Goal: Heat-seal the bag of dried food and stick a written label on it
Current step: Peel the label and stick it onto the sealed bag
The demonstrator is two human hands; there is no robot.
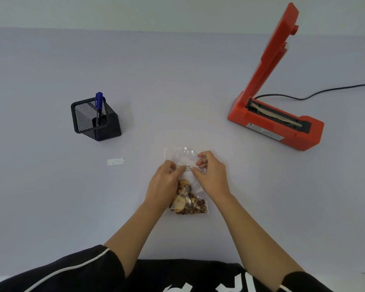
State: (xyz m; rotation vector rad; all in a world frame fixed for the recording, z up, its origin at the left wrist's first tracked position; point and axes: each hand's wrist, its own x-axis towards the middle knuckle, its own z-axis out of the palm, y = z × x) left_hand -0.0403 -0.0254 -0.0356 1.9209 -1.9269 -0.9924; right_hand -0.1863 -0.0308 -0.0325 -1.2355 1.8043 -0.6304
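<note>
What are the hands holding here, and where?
Both pinch the label: left hand at its left end, right hand at its right end, over the bag.

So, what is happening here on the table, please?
A person is putting a label on a clear bag of dried food. The left hand and the right hand hold the label by its ends against the bag, which lies flat on the table. The red sealer stands open at the right, nothing in it. A blue pen stands in a mesh holder at the left, and a white strip lies near it.
</note>
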